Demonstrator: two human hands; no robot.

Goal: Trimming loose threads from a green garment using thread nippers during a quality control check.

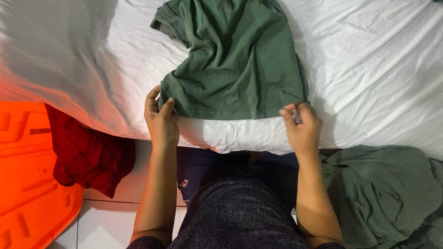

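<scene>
Bed sheet [378, 69]: white, wrinkled, covering the whole work surface in front of you; its near edge runs just below your hands.
Orange bin [27, 184]: plastic, at your lower left on the tiled floor [134, 184], with a dark red garment [87, 157] draped over its rim and hanging toward the floor.
Grey-green pile [383, 193]: loose cloth heaped at your right, below the bed edge and well apart from the item in hand.
Green shirt [235, 60]: lying on the sheet, bunched and creased along its left side, the upper part folded over itself; the bottom hem lies roughly straight, just beside the bed edge.
Left hand [161, 121]: fingers closed on the shirt's lower left hem corner, thumb on top of the cloth.
Right hand [302, 124]: fingertips pinched at the lower right hem corner (the grip itself is partly hidden, but cloth appears caught between thumb and fingers).
Risk, slippage: your right pinch looks light; in my judgement a sharp pull could free that corner and leave the hem skewed.
Risk, drag: the sheet is loose, so sliding the shirt may rumple it further.
Risk, fall: the hem sits near the bed edge, and slack cloth drawn toward you could drop to the floor.
</scene>
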